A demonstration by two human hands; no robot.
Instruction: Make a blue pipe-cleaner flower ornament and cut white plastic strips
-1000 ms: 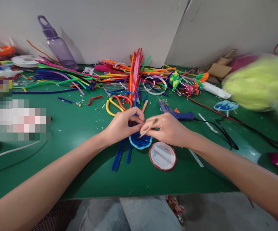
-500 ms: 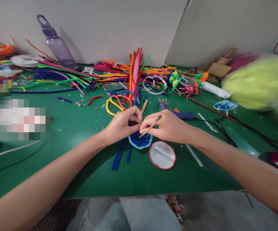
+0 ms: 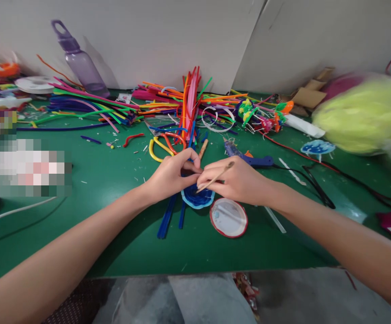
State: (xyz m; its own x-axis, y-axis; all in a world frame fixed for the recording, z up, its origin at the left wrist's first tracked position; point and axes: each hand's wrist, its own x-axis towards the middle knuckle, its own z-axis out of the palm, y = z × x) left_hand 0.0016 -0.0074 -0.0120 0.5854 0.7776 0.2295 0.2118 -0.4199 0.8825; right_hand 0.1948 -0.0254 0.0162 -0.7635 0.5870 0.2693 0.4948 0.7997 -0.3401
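Note:
A round dark-blue piece with a light-blue rim is at the middle of the table. My left hand is closed, thumb and fingers pinching its far left edge. In my right hand is a thin wooden stick with a darkened upper end. The stick's lower tip points into the blue piece; whether it touches is hard to see. My fingertips meet over the far part of the piece and hide it. Blue pipe cleaners lie below my left hand. A white jar lid with a red rim lies to the right.
Beyond my hands lie scissors with yellow and red handles, a purple glue gun and bunched pipe cleaners. A purple bottle stands at the back left. Yellow-green material in a bag sits at right, near a black cable.
My right hand and the stick have shifted slightly to the right, and the stick leans a little lower. My left hand and the blue piece stay almost still.

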